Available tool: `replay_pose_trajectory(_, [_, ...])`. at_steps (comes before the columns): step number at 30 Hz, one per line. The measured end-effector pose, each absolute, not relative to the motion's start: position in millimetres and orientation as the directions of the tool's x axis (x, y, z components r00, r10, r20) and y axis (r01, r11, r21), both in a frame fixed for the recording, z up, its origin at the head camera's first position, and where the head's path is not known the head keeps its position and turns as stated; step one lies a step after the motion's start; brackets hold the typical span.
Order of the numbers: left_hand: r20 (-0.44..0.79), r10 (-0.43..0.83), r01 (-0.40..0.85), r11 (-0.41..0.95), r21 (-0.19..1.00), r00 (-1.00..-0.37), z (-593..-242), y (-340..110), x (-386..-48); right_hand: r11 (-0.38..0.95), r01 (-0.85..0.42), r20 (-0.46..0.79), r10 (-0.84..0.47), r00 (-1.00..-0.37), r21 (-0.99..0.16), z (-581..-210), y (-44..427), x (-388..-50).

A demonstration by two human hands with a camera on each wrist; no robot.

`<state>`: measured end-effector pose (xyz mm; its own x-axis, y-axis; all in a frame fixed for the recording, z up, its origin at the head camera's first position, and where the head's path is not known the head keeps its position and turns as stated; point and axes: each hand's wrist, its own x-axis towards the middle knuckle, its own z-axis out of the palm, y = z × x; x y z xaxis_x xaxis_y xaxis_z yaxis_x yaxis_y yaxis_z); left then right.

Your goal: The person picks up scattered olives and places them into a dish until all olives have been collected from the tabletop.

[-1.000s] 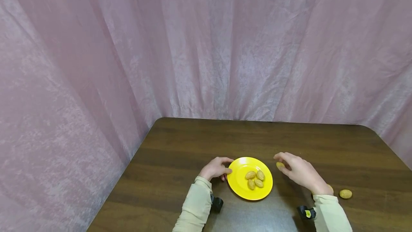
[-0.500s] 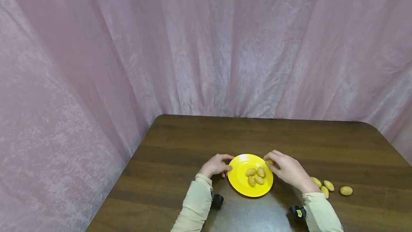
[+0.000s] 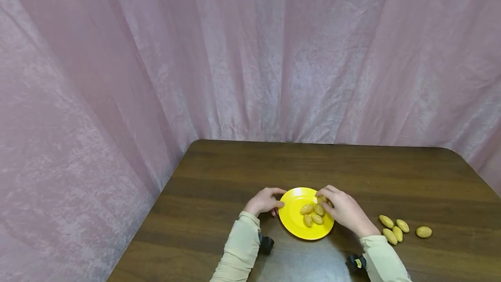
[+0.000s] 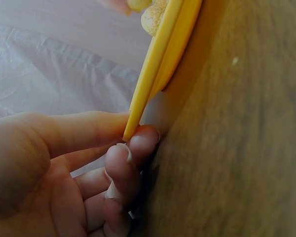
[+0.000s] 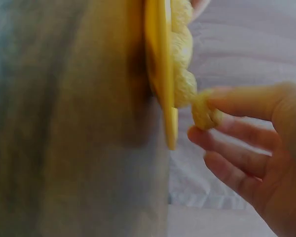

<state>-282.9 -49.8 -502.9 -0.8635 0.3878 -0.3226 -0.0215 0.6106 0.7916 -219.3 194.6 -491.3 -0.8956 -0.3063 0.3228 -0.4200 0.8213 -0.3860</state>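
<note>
A round yellow plate [image 3: 290, 217] lies on the table. My left hand [image 3: 263, 202] pinches its left rim; in the left wrist view the thumb [image 4: 89, 129] lies over the rim and fingertips [image 4: 144, 140] are under it. Several oval, rough, yellow-brown potato-like pieces [image 3: 307, 209] rest right of the plate's middle. My right hand [image 3: 344, 211] is over the plate's right side, pinching another potato-like piece [image 5: 203, 111] between thumb and fingers. In the right wrist view, this piece sits just above the rim, close beside those on the plate; I cannot tell whether they touch.
Several more potato-like pieces [image 3: 390, 236] lie in a loose group on the brown wooden table [image 3: 235, 164], right of my right forearm, with a single piece [image 3: 424, 232] apart from them. A pink curtain [image 3: 250, 55] hangs behind the table.
My right hand has moved left from beside the plate to over its right side, carrying the potato-like piece. The group on the table has come into fuller view. My left hand still holds the rim.
</note>
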Motion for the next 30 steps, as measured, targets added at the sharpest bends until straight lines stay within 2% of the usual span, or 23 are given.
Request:
replay_pose_trajectory(7, [-0.319,0.386,-0.017,0.614,0.789,-0.866,-503.0,-48.4,-284.2,0.830,-0.297,0.263,-0.189,-0.946,-0.472,-492.3,192.0,-220.2])
replay_pose_trajectory(17, [-0.322,0.376,-0.029,0.611,0.791,-0.869,-502.1,-48.3,-281.4,0.794,-0.378,0.261,-0.283,-0.923,-0.477,-492.8,188.6,-220.6])
replay_pose_trajectory(30, [-0.335,0.369,-0.044,0.612,0.789,-0.867,-501.8,-49.7,-281.8,0.826,-0.340,0.225,-0.264,-0.938,-0.448,-492.3,192.1,-220.1])
